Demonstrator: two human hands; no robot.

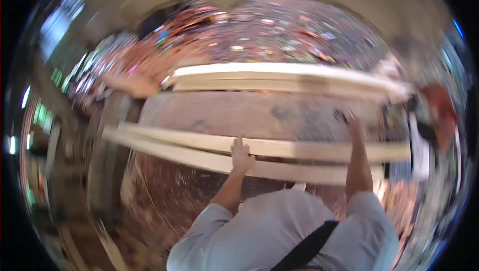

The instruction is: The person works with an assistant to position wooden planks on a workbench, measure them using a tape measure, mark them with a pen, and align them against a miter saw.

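Note:
My left hand (242,155) rests with spread fingers on two long pale wooden boards, a farther one (279,148) and a nearer one (289,172), which lie side by side across the work surface. My right hand (353,121) is beyond the boards toward the right, closed around a small dark object (343,116) that is too blurred to name. Farther off, a thick pale wooden beam (239,77) lies across the far side of the surface.
The worn work surface (214,111) shows between the beam and the boards. A red and black object (439,111) is at the right. Scattered debris (279,31) covers the ground beyond. Wooden timbers (102,156) stand at the left.

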